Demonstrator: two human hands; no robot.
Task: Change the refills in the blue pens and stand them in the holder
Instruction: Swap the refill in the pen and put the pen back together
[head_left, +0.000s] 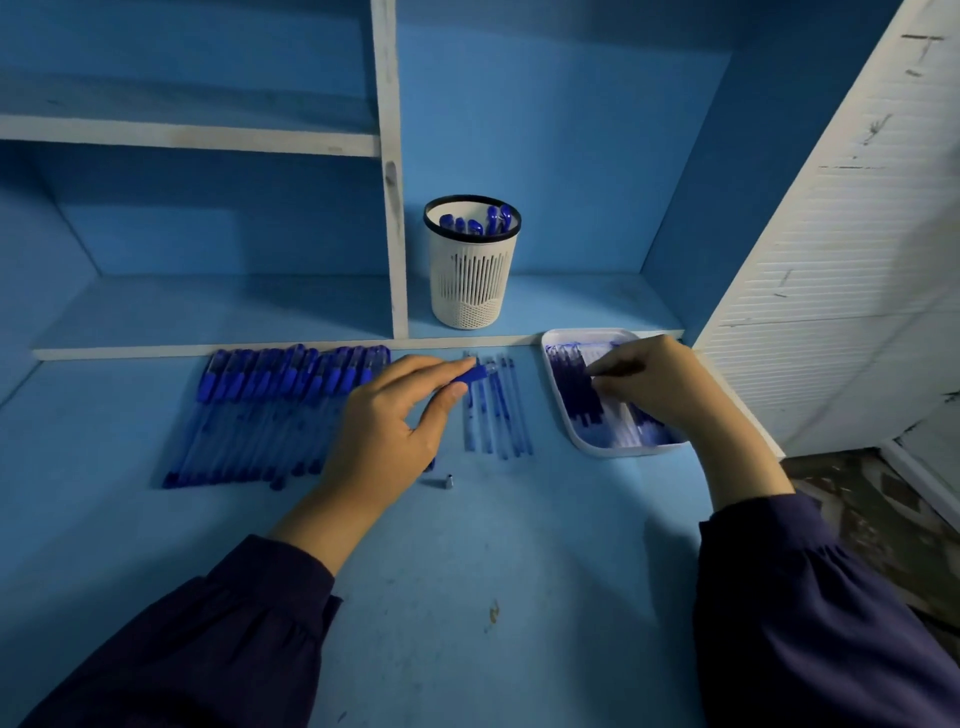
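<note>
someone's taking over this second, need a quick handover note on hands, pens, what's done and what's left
Left hand holds a blue pen above the desk.
Right hand pinches a refill in the white tray.
Done: several pens stand in the holder on the shelf.
Left: a row of pens lies on the desk at left; loose refills lie between the hands; a small metal tip lies near the left wrist.

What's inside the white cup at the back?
Inside the white holder stand blue pens, their capped tops showing just inside the black rim. Their lower parts are covered by the holder's wall, so I cannot count them exactly.
</note>
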